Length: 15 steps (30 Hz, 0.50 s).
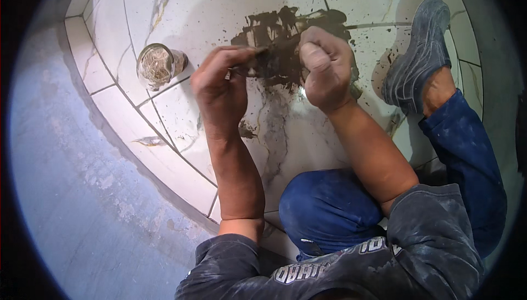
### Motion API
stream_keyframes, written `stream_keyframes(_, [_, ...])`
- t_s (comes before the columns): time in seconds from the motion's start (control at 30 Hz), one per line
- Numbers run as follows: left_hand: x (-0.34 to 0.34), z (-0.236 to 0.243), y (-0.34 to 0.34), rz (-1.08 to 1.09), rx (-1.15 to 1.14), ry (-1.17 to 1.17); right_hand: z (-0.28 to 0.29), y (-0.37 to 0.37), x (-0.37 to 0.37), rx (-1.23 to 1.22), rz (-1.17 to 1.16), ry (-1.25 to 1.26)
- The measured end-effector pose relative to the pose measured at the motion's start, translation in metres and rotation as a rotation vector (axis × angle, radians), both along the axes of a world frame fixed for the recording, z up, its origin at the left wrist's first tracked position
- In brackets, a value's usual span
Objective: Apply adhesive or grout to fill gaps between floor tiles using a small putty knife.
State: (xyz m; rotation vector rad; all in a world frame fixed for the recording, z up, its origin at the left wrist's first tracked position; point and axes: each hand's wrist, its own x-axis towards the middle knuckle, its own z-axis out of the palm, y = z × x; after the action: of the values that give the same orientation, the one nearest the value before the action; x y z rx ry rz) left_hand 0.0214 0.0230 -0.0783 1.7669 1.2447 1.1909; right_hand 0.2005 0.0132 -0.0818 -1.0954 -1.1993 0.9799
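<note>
Apparently at the spreading step, a person's left hand (224, 83) pinches its fingers together and the right hand (325, 72) curls into a fist, contents unclear, above dark paste (288, 39) toward the far edge of the tiled floor (302, 143); smoothing likely calls for lowering them.

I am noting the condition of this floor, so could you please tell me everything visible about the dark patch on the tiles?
The dark patch is a brownish-black, wet-looking smear with ragged, splattered edges and paler gaps, spread over white, grey-veined floor tiles. A tile joint meets its right side. The left hand and right hand partly hide it; whether they touch it is unclear.
</note>
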Motion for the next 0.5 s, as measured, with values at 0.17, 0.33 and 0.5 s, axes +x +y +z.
stream_keyframes(0.17, [-0.009, 0.006, 0.002, 0.173, 0.085, -0.127, 0.001, 0.005, -0.003, -0.037, -0.016, -0.042])
stream_keyframes(0.33, [-0.015, 0.021, -0.003, 0.164, 0.009, -0.173, 0.009, 0.003, -0.007, -0.144, -0.006, -0.012])
stream_keyframes(0.5, [-0.015, 0.011, -0.001, 0.158, 0.009, -0.145, 0.008, 0.009, 0.000, -0.053, 0.018, -0.027])
